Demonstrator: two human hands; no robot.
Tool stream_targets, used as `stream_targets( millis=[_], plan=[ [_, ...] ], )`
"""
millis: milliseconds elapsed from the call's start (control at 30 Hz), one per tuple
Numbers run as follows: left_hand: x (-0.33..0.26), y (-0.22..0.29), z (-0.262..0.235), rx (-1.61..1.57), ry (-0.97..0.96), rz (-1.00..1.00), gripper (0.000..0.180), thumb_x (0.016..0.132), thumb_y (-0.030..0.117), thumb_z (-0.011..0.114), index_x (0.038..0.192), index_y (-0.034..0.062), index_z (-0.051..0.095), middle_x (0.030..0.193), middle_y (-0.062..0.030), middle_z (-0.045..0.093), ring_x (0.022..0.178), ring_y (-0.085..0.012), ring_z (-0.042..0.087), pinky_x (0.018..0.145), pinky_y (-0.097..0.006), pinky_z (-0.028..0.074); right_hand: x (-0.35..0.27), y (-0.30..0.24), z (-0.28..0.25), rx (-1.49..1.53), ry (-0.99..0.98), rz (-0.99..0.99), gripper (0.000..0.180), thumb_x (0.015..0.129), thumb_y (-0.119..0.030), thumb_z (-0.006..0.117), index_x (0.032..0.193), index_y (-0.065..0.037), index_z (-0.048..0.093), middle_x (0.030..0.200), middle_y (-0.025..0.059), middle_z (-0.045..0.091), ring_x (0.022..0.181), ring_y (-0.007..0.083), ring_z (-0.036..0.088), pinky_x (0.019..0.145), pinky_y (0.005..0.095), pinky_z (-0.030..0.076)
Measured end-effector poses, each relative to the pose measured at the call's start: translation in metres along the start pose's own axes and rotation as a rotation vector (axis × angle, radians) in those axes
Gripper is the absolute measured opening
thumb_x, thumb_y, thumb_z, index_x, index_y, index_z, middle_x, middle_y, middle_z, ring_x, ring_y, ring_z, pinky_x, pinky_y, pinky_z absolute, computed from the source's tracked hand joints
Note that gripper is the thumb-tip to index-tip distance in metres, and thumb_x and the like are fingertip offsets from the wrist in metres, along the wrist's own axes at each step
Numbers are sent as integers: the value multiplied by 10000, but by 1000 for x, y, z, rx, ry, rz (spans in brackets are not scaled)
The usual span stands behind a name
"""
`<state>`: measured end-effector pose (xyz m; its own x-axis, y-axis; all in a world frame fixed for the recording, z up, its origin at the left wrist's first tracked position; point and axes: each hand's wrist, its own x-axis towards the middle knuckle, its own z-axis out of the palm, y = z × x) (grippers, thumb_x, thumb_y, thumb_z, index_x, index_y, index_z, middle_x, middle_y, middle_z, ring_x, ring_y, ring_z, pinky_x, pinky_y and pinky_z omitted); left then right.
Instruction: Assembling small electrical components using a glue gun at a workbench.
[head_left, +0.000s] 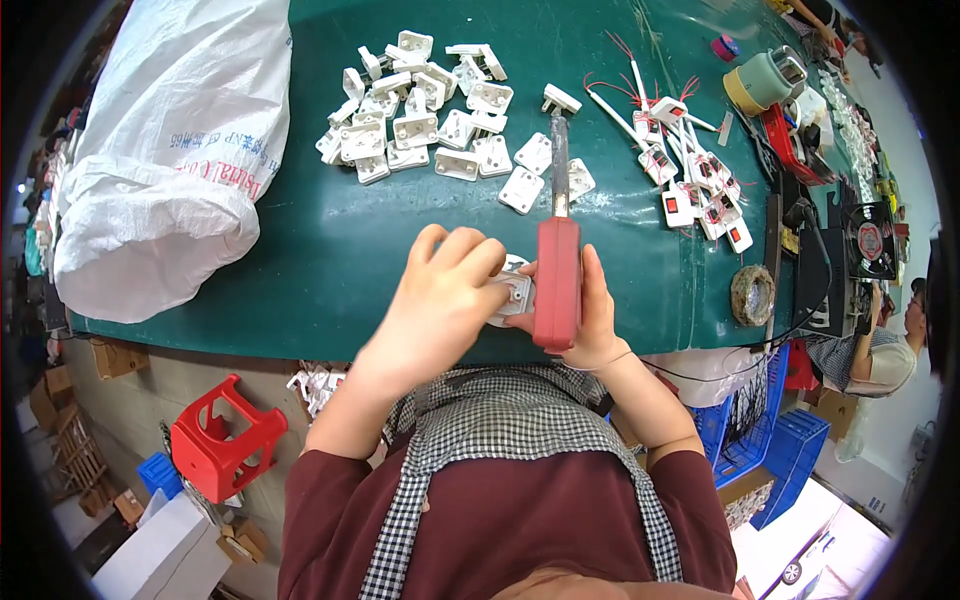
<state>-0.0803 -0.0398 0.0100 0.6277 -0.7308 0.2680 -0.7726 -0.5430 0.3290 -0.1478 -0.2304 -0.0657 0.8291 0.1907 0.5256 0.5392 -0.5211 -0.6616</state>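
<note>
My left hand is closed, its fingertips pinching at a white plastic housing near the table's front edge. Part of that housing is covered by the fingers. My right hand wraps round a red-handled soldering iron, whose long metal shaft points away from me across the table. The right thumb and a fingertip reach past the handle to the housing's edge. Just beyond the shaft lie a few loose white housings, and one more sits by the tip.
A heap of white housings covers the far middle of the green table. To the left lies a large white sack. Right are wired white switch units, a tape roll and a small fan. A red stool stands below left.
</note>
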Motion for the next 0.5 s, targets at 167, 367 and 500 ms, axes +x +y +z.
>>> stream_targets(
  millis=[167,367,500],
  plan=[
    [-6,-27,7,-212,132,113,221,585,54,695,801,99,684,806,9,599,762,-199,506,714,-338,385,1,-2,1,31,6,31,1140,681,-128,830,1462,-64,2,1074,170,612,943,261,641,795,369,529],
    [-14,-1,4,-241,136,141,206,595,16,702,790,60,653,715,-19,557,673,-209,483,617,-342,416,-5,2,4,85,9,113,1134,689,-107,822,1461,-85,-8,1060,142,599,943,238,624,839,371,509],
    [-7,3,-1,-226,31,39,173,614,32,704,772,49,638,698,-34,512,711,-224,481,703,-373,427,-4,-1,3,82,5,136,1123,696,-84,813,1462,-104,-8,1046,129,590,941,229,615,850,372,503]
  ],
)
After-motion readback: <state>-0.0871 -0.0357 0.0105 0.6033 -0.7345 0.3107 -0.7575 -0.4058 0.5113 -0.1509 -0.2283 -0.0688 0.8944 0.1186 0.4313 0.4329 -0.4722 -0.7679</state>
